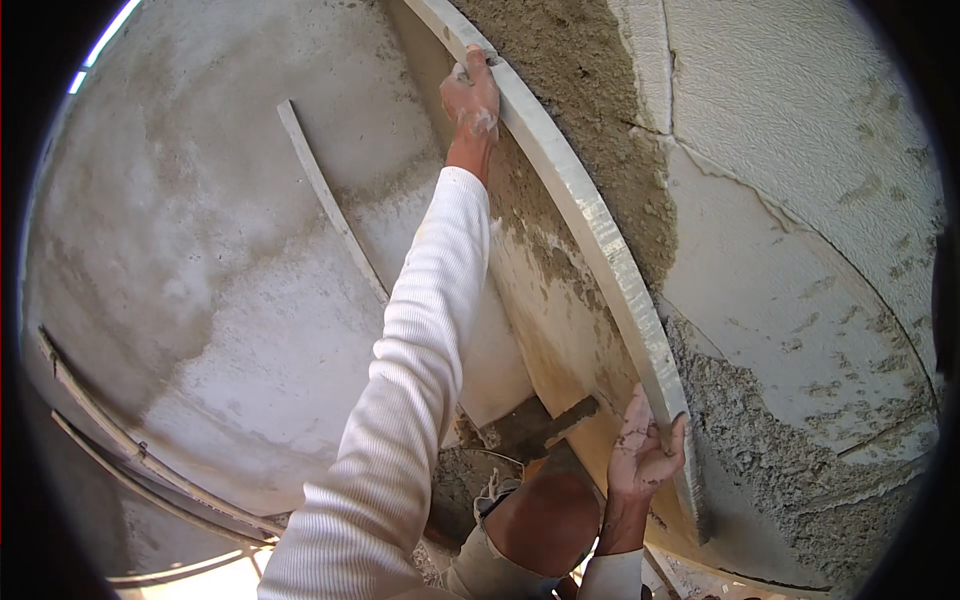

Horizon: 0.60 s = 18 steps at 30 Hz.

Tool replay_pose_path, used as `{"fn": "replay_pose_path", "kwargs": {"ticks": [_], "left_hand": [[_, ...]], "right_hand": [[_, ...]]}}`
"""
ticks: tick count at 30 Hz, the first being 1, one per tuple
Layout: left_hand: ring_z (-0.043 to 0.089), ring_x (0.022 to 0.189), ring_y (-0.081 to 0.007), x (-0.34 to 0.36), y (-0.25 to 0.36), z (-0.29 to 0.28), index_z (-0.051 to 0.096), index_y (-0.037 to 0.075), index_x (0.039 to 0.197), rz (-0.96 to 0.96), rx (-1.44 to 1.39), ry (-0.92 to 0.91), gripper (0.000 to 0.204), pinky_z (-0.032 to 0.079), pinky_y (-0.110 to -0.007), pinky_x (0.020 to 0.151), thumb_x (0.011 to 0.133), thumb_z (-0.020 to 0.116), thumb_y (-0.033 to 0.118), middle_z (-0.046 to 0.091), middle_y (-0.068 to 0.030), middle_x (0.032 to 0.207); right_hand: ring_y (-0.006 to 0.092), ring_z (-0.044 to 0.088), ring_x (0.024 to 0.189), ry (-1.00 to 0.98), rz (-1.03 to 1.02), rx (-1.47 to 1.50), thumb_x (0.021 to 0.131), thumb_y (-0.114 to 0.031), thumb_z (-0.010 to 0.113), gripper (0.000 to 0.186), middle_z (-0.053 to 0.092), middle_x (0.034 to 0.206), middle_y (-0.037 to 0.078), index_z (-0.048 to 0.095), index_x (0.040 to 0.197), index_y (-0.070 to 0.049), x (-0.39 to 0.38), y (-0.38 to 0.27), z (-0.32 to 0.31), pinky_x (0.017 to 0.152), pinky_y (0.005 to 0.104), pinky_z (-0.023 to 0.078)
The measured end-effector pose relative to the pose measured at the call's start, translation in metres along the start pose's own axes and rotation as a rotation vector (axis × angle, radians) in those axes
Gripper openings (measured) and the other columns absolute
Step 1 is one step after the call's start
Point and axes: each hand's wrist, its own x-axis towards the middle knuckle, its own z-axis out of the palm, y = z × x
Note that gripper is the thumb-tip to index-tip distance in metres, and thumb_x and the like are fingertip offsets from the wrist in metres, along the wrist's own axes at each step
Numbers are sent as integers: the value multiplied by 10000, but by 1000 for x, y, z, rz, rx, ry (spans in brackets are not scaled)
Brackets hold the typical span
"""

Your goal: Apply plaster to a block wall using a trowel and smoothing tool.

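A long pale straightedge runs along the edge of a plastered ledge, from the top middle down to the lower right. My left hand grips it near its far part, with the fingers closed over its edge. Near its lower end, my right hand holds it between thumb and fingers, palm turned up. Wet brown mortar lies right beside the straightedge on its far right side, and rough grey mortar spreads next to its lower end.
Pale, partly smoothed plaster covers the right. A thin batten lies on the grey surface to the left, with bent poles at lower left. My bare knee is below, near a dark board.
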Motion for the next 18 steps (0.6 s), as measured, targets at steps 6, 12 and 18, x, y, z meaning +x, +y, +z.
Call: {"fn": "replay_pose_path", "kwargs": {"ticks": [6, 12, 18], "left_hand": [[681, 1026, -274, -43, -52, -7, 691, -139, 1219, -27, 68, -79, 638, 500, -390, 974, 1019, 633, 465, 757, -228, 1117], [581, 962, -175, -149, -119, -30, 682, -99, 1171, -79, 35, -132, 555, 476, -329, 907, 1076, 580, 438, 685, -96, 1032], [511, 907, -107, -251, -167, -56, 698, -47, 1096, -181, -11, -150, 470, 462, -287, 834, 1104, 558, 401, 621, 8, 972]], "right_hand": [[370, 441, 1475, 144, 14, 149, 1020, -290, 687, 629, 455, 1566, 260, 466, 1491, 65, 12, -16, -58, 1207, 476, 442], [323, 555, 1368, 359, -58, 2, 1013, -349, 694, 606, 546, 1478, 250, 533, 1420, 70, -16, -59, -118, 1131, 406, 520], [316, 608, 1283, 504, -148, 4, 1001, -337, 712, 527, 615, 1384, 258, 616, 1289, 94, -43, -105, -173, 1104, 394, 533]]}}
